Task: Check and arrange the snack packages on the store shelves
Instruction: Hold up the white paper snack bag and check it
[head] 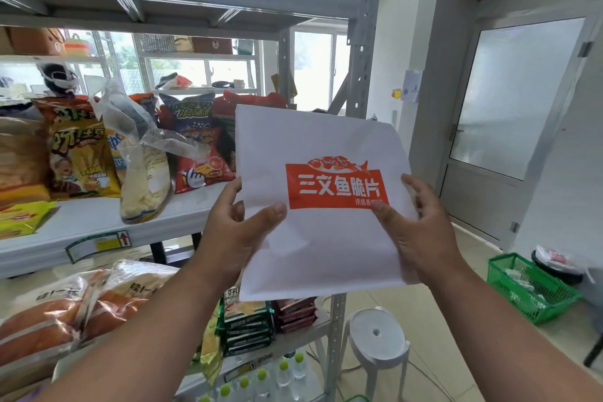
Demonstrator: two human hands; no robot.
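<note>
While it is held up in front of the shelf unit, the white snack bag fills the middle of the view, with a red label and a fish drawing on its face. The left hand pinches its left edge, thumb on the front and the other fingers behind the bag, where they are hidden. The right hand grips the right edge in the same way; its thumb covers the last characters of the small line on the label, so that line cannot be read fully.

Behind the bag, on the middle shelf, stand a yellow chip bag, a clear bag of pale snacks and a red chip bag, whose right side is hidden by the white bag. The lower shelf holds bread packages, and a stack of green packets whose top is covered by the white bag. Bottles with green caps show at the bottom edge, partly cut off.

On the right, a white stool stands on the floor beside the shelf post, and a green basket lies further right; its content is hard to make out.
</note>
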